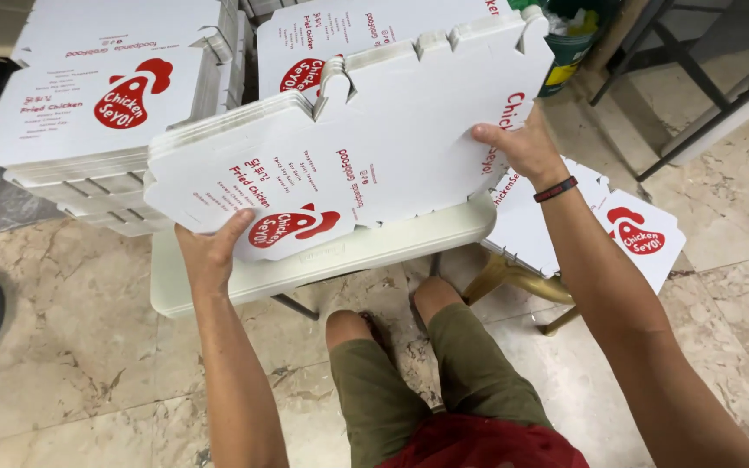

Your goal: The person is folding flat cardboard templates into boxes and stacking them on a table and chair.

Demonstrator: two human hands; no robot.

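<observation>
I hold a thick stack of flat white cardboard box blanks [366, 139] with red printing, lifted and tilted above a pale table [374, 251]. My left hand [211, 251] grips the stack's lower left corner. At the stack's right edge is my right hand [522, 147], gripping it, with a dark band on that wrist. My knees in green shorts show below the table.
Tall piles of the same flat boxes [106, 104] stand on the table at the left and behind [348, 35]. More flat boxes [635, 230] lie on a low wooden stool at the right. A green bin [569, 43] and dark metal frame legs [695, 78] stand beyond. The floor is marble tile.
</observation>
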